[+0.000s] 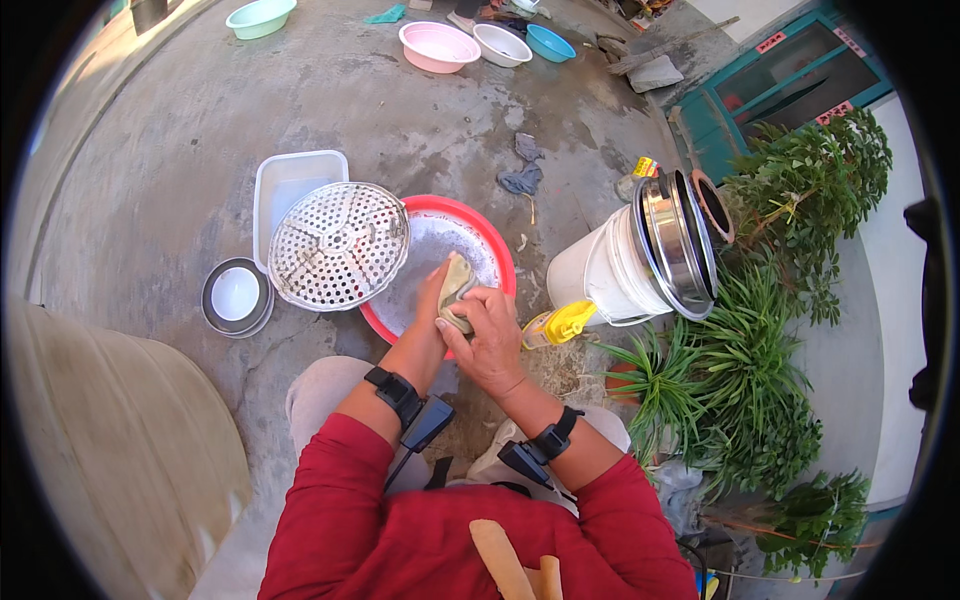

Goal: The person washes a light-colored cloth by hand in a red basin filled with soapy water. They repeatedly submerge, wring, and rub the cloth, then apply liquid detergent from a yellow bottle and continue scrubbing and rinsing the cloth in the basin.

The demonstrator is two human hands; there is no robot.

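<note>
A wadded greenish-grey cloth (455,283) is held between both hands over a red-rimmed basin (501,244). My left hand (429,309) has the cloth against its palm and fingers. My right hand (486,337) pinches the cloth's near end, fingers curled. Whitish suds cover the water in the basin. Overlapping the basin's left rim is a perforated metal steamer rack (337,247). It also lies over the corner of a translucent plastic tub (264,196). Right of the basin stands a yellow-capped squeeze bottle (556,325).
Left of the rack, a white bowl (235,294) sits in larger metal bowls. Stainless steel pots (675,240) rest on a white bucket (581,259), near potted plants (720,375). A grey rag (521,178) lies beyond the basin. Farther off are pink (439,49) and blue (550,45) basins.
</note>
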